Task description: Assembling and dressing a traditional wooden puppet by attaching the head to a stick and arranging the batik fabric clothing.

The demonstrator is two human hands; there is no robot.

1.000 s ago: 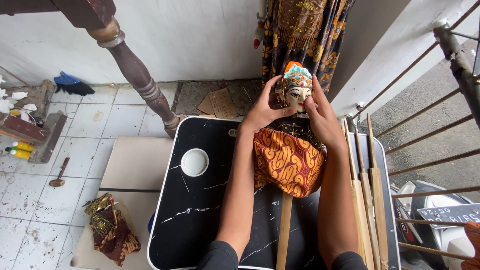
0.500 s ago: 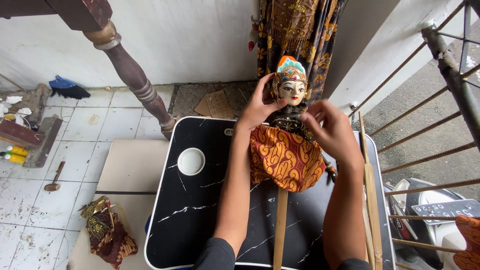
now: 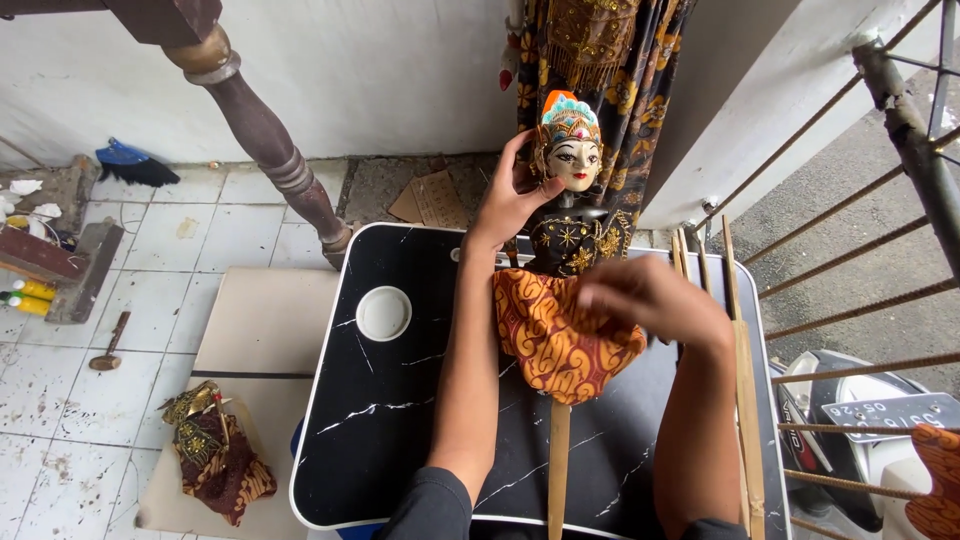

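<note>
One upright puppet (image 3: 568, 230), head (image 3: 572, 150) pointing away, rod (image 3: 557, 470) toward person.

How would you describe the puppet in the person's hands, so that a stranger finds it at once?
Start at the black marble-patterned table. Over its far side stands the puppet on a wooden rod, the left hand at its head, the right hand on its orange skirt. Unlike the puppet on the floor, it is upright, with a white painted face.
</note>
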